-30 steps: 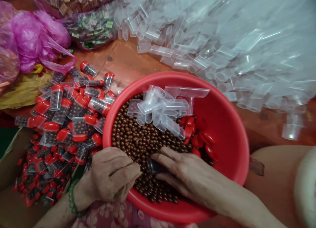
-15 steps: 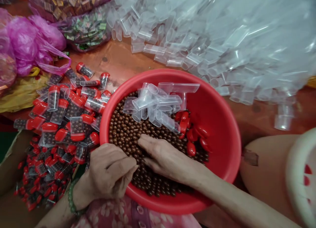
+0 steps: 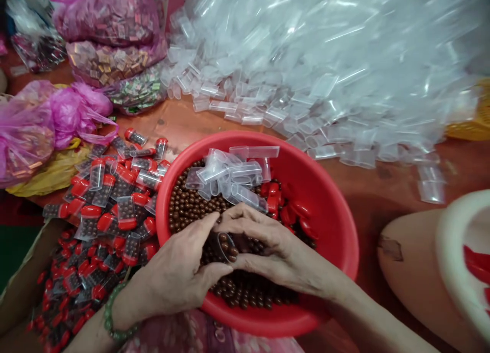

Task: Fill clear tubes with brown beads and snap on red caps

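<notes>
Between left hand (image 3: 179, 263) and right hand (image 3: 273, 243), a clear plastic tube (image 3: 219, 248) is grasped; brown balls (image 3: 229, 252) could be tilted out.

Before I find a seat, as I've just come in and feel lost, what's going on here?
A person's right hand holds a small clear plastic tube with shiny round brown balls at its open mouth; the left hand is cupped close around it, its grip unclear. Below is a round red plastic basin with more balls, loose clear plastic tubes and glossy red plastic caps. Left of it lie filled, red-capped clear tubes.
</notes>
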`<move>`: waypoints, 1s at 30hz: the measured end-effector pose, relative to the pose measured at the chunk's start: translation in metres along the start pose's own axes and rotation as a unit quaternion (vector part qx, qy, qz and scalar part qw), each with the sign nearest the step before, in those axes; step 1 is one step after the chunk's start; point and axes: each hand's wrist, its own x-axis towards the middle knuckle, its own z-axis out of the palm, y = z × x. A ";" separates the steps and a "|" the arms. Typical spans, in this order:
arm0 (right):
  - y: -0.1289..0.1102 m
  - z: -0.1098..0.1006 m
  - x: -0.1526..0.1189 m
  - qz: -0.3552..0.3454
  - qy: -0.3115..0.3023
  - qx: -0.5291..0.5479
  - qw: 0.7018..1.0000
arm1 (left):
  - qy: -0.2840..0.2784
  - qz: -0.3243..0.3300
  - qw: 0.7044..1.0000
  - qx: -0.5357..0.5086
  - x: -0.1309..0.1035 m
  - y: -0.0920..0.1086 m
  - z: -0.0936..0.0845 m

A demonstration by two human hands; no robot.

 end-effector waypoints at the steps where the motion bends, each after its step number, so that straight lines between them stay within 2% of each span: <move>1: -0.002 -0.001 -0.002 -0.004 0.001 -0.002 1.000 | -0.002 0.002 0.999 -0.032 0.003 0.001 0.002; 5: -0.008 0.000 -0.016 -0.010 -0.013 -0.010 1.000 | -0.033 -0.024 0.988 -0.152 0.007 0.005 0.009; 8: -0.008 0.003 -0.027 -0.004 0.015 -0.011 1.000 | -0.057 -0.043 0.978 -0.194 0.006 0.008 0.011; 12: -0.007 0.006 -0.031 -0.004 0.063 -0.013 0.998 | -0.047 -0.054 0.977 -0.200 0.007 0.007 0.011; 16: -0.008 0.007 -0.024 -0.045 0.067 -0.016 0.997 | -0.061 -0.101 0.977 -0.177 0.008 0.005 0.010; 19: -0.012 0.011 -0.017 -0.063 0.068 -0.016 0.996 | -0.074 -0.095 0.974 -0.192 0.007 0.005 0.009; 23: -0.017 0.017 -0.021 -0.058 0.094 -0.040 0.993 | -0.057 -0.088 0.971 -0.214 0.007 0.001 0.009; 27: -0.002 0.008 -0.048 -0.015 0.184 -0.138 0.973 | 0.011 -0.082 0.960 -0.269 0.010 -0.003 0.008; 29: 0.011 -0.002 -0.065 0.055 0.245 -0.231 0.940 | 0.028 -0.074 0.960 -0.270 0.013 -0.003 0.006; 30: 0.017 -0.008 -0.072 0.099 0.256 -0.274 0.922 | 0.028 -0.064 0.963 -0.261 0.013 -0.002 0.004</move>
